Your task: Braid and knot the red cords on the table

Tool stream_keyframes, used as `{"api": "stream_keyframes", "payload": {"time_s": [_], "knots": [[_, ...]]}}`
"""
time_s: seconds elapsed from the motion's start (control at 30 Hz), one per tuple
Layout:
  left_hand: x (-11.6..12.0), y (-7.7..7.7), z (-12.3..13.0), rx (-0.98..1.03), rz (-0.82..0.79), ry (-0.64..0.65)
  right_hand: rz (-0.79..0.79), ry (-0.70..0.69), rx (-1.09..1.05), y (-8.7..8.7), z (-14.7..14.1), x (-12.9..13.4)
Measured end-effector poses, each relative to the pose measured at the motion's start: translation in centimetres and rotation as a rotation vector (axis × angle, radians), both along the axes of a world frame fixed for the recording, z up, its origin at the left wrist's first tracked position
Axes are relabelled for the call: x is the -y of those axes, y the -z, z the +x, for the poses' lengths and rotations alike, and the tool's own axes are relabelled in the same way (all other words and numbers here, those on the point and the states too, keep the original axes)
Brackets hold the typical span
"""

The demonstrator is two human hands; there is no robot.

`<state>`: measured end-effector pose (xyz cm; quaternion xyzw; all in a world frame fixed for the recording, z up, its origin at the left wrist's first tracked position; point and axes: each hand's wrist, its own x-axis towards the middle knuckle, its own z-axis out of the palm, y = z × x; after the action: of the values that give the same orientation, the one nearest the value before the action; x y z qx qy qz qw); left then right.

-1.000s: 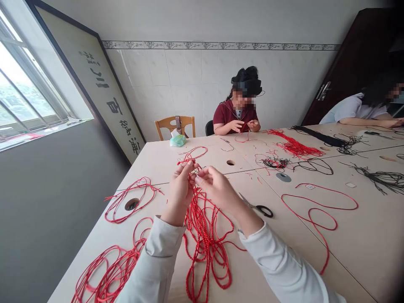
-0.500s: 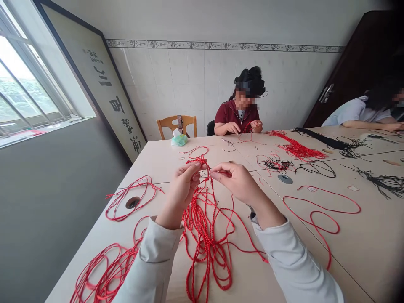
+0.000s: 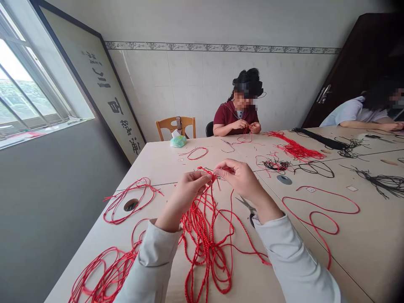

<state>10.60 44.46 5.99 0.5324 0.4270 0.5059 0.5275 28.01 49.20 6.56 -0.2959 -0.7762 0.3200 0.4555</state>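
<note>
Both my hands are raised over the table, close together. My left hand (image 3: 189, 191) pinches a red cord between thumb and fingers. Just to its right, my right hand (image 3: 235, 176) pinches the same cord, with a short end hanging between the two. Below them a bundle of twisted red cord (image 3: 205, 235) lies in loops on the table. Scissors (image 3: 249, 208) with dark handles lie partly hidden beneath my right wrist.
Red cord coils (image 3: 104, 269) lie at the left. Black cords (image 3: 383, 181) and a red cord bundle (image 3: 299, 147) lie at the right. A co-worker in a maroon top (image 3: 236, 115) handles red cord across the table (image 3: 151, 160); a tissue pack (image 3: 178, 140) stands near a chair.
My left hand has moved slightly down and my hands have come closer together on the cord. More of the scissors shows. The co-worker's hands have come together.
</note>
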Motion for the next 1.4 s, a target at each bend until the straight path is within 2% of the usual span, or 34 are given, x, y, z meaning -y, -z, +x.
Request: {"api": "stream_keyframes", "payload": {"time_s": [0.13,0.33,0.43,0.53,0.77,0.87,1.0,1.1,1.27,1.4], "knots": [[-0.2,0.3,0.0,-0.002,-0.011,-0.037,-0.031,-0.033,-0.065,0.3,-0.4,-0.1],[0.0,0.2,0.2,0.035,0.003,0.062,-0.022,0.036,-0.091,0.5,-0.5,-0.6],[-0.3,0.4,0.0,0.018,0.026,0.006,-0.054,0.066,-0.114,0.5,-0.3,-0.6],[-0.4,0.6,-0.2,-0.032,0.073,-0.053,-0.154,0.047,-0.139,0.5,-0.1,-0.7],[0.0,0.2,0.1,-0.210,0.143,-0.084,-0.501,-0.142,-0.160,1.9,-0.6,-1.8],[0.1,0.1,0.2,-0.280,0.116,-0.082,-0.540,-0.164,-0.144,1.8,-0.3,-1.9],[0.0,0.1,-0.2,-0.308,0.109,-0.099,-0.483,-0.207,0.022,0.7,0.5,-1.3],[0.0,0.1,-0.6,-0.265,0.090,-0.067,-0.371,-0.201,0.077,0.0,0.8,-0.7],[-0.3,0.3,-1.0,0.034,-0.027,0.120,-0.073,-0.045,0.130,-0.2,0.6,-0.1],[-0.7,0.7,-0.9,0.237,-0.139,0.164,0.089,-0.063,0.107,-0.3,0.7,0.0]]}}
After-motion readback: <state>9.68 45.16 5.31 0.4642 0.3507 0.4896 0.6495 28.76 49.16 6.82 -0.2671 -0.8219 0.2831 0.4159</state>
